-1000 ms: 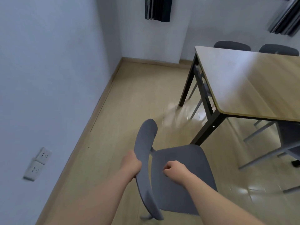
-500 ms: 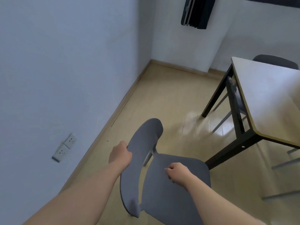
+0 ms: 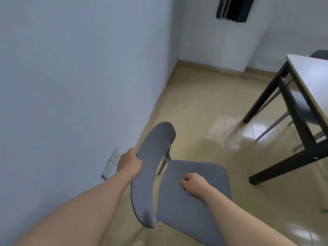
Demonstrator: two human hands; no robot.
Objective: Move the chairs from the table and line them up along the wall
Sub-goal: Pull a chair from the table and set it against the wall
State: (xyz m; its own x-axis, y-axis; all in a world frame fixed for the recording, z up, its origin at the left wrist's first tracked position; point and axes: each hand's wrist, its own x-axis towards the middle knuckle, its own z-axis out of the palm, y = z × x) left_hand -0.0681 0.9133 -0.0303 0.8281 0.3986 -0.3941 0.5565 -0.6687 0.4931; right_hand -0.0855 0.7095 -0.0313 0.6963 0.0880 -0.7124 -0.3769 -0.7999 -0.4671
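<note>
Our left hand [image 3: 130,163] grips the backrest edge of the grey chair [image 3: 191,201], tilted near the wall [image 3: 71,86]. Our right hand [image 3: 192,185] lies curled on the seat; we cannot tell whether it grips. If it slips, we judge the chair could swing into the wall or sockets [image 3: 111,164]. Its shell looks smooth and moulded. Well apart stands the table [image 3: 301,71].

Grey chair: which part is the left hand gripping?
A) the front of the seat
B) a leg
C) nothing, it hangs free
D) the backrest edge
D: the left hand is curled round the backrest edge of the grey chair.
</note>
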